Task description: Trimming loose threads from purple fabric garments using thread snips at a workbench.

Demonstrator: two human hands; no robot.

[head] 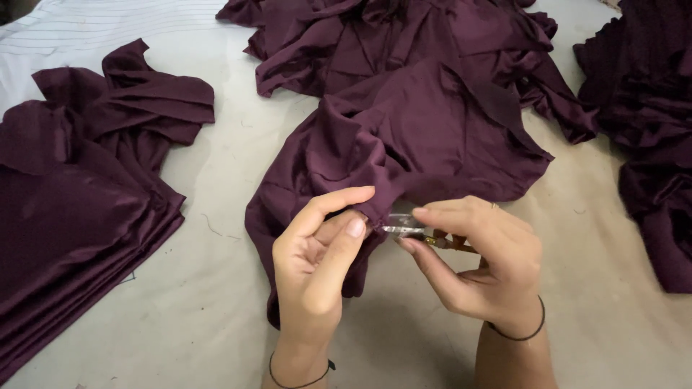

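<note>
Head view, looking straight down, and both hands are busy at the middle of the table (216, 302). The left hand (317, 252) pinches an edge of the garment (418, 137), thumb and forefinger closed narrow on a small fold of the dark purple cloth, the other fingers curled loosely underneath. The right hand (483, 263) sits just beside it, fingers closed around a small snipper (411, 230), its metal blades pointing left toward the pinched fold. Blade tips and left thumb are almost touching; whether the blades actually meet the cloth, I cannot tell from here.

The garment itself lies crumpled on the table, mostly above and beyond the hands, spreading up and to the right. One flap drops down under the left hand and runs along the inside of the left wrist. So the cloth is in front of both hands, with only its near edge lifted between them.

Each wrist wears a thin dark band.

Off to the left, a flat stack (79, 216) of the same purple pieces, folded and layered, well apart from the hands. At the top, a loose heap (375, 36) of more purple cloth, touching the far side of the garment. Along the right edge, another pile (656, 144), rumpled. In the top left corner, a pale striped sheet (94, 25) covers the surface.
</note>
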